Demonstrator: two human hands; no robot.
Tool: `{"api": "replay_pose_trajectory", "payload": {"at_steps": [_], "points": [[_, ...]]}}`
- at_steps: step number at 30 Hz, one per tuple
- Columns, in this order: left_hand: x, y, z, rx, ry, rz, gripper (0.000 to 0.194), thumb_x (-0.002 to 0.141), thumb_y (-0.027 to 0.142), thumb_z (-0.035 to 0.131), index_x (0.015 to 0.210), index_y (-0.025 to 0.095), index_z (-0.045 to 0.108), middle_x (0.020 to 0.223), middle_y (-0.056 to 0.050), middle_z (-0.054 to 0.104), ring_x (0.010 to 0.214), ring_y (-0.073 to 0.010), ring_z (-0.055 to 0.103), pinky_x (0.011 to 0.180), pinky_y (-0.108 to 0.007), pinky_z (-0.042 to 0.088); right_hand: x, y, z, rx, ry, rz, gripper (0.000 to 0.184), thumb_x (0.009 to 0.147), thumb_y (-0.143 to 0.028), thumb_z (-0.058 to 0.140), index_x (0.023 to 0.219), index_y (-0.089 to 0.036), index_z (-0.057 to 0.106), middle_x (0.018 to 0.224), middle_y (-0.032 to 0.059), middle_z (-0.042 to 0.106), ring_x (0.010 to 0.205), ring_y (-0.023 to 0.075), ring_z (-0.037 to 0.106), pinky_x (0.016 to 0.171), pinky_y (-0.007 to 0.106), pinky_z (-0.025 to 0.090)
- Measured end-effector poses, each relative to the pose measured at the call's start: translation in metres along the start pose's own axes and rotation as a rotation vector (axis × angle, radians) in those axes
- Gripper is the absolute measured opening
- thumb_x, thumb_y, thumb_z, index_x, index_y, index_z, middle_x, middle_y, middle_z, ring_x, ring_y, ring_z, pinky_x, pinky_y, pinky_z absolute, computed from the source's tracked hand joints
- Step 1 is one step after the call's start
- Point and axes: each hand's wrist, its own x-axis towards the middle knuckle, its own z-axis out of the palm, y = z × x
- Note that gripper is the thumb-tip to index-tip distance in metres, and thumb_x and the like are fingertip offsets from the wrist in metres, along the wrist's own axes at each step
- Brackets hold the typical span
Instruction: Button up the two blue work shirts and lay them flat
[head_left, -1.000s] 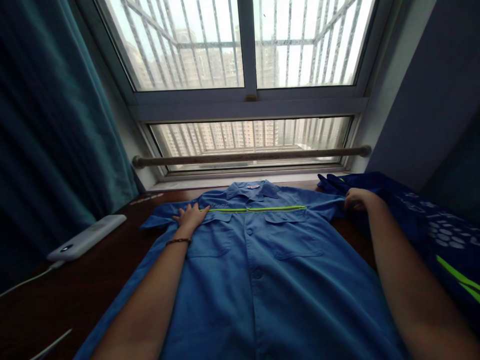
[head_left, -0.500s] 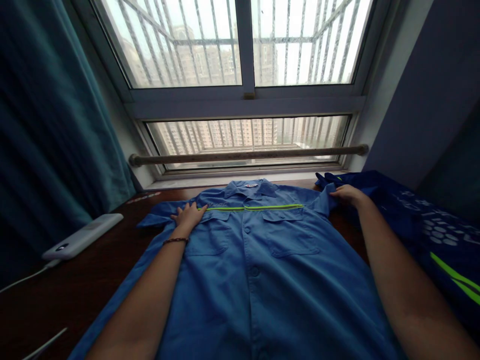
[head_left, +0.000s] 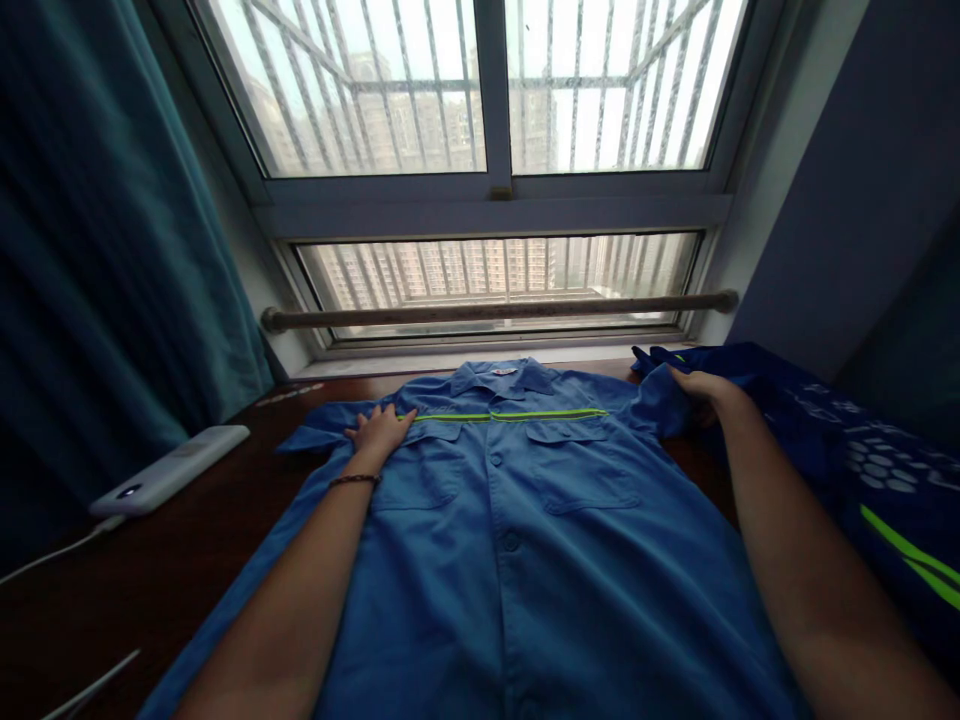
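Observation:
A blue short-sleeved work shirt [head_left: 450, 560] lies front up on the dark wooden surface, its collar toward the window. It has two flapped chest pockets, a row of buttons and a yellow-green stripe across the chest. My left hand [head_left: 381, 432] rests flat on the chest near the left sleeve, fingers spread. At the other side my right hand [head_left: 705, 388] pinches the end of the right sleeve [head_left: 664, 400], which is drawn outward and slightly raised. Part of that hand's fingers is hidden behind the cloth.
Dark blue clothing [head_left: 810, 430] with yellow-green stripes lies at the right. A white power bank [head_left: 172, 470] with a cable sits at the left, beside a teal curtain [head_left: 112, 220]. A rail [head_left: 495, 313] crosses the window behind the shirt.
My right hand has moved a little to the right, pulling the sleeve farther out. My left hand stays pressed on the shirt's chest.

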Motion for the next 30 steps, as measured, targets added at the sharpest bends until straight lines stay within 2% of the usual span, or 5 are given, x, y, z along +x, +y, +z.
{"api": "replay_pose_trajectory", "payload": {"at_steps": [5,12,17,20,30], "points": [[0.001,-0.001,0.002,0.006,0.002,0.005,0.069,0.072,0.067,0.026,0.116,0.02,0.049,0.127,-0.015,0.042,0.114,-0.0435,0.03,0.087,-0.066,0.02,-0.013,-0.011,0.004,0.192,-0.308,0.223,0.054,0.079,-0.062,0.033,0.094,-0.016,0.058,0.079,0.0119,0.064,0.072,0.0227,0.061,0.065,0.039,0.047],[0.003,-0.003,0.004,-0.004,0.01,0.006,0.07,0.072,0.068,0.026,0.116,0.021,0.049,0.127,-0.015,0.042,0.114,-0.0442,0.029,0.087,-0.066,0.02,-0.031,-0.048,-0.001,0.166,-0.163,-0.132,0.033,0.06,-0.025,0.07,0.089,-0.01,0.064,0.076,0.0083,0.065,0.067,0.0183,0.059,0.061,0.027,0.048],[0.0,-0.002,0.002,-0.023,0.017,0.021,0.068,0.072,0.067,0.028,0.116,0.02,0.049,0.127,-0.017,0.042,0.115,-0.045,0.029,0.087,-0.067,0.02,-0.059,-0.086,-0.013,0.626,-0.374,-0.558,0.034,0.066,-0.032,0.067,0.095,-0.015,0.063,0.091,0.007,0.064,0.077,0.0151,0.06,0.069,0.025,0.05],[-0.001,-0.001,0.0,-0.024,0.006,0.018,0.067,0.073,0.066,0.029,0.115,0.019,0.05,0.126,-0.017,0.042,0.115,-0.045,0.029,0.087,-0.067,0.019,-0.054,-0.088,-0.008,0.691,-0.135,-0.512,0.022,0.074,-0.031,0.059,0.087,-0.013,0.063,0.09,0.0089,0.063,0.071,0.0122,0.061,0.065,0.025,0.051],[0.0,-0.002,0.0,-0.102,0.13,-0.009,0.058,0.078,0.057,0.03,0.111,0.016,0.052,0.119,-0.018,0.048,0.111,-0.0401,0.037,0.088,-0.061,0.027,-0.057,-0.085,0.119,-0.161,-0.078,-0.638,0.037,0.077,-0.041,0.053,0.11,-0.025,0.057,0.12,0.0019,0.053,0.114,0.0214,0.043,0.098,0.035,0.03]]}}
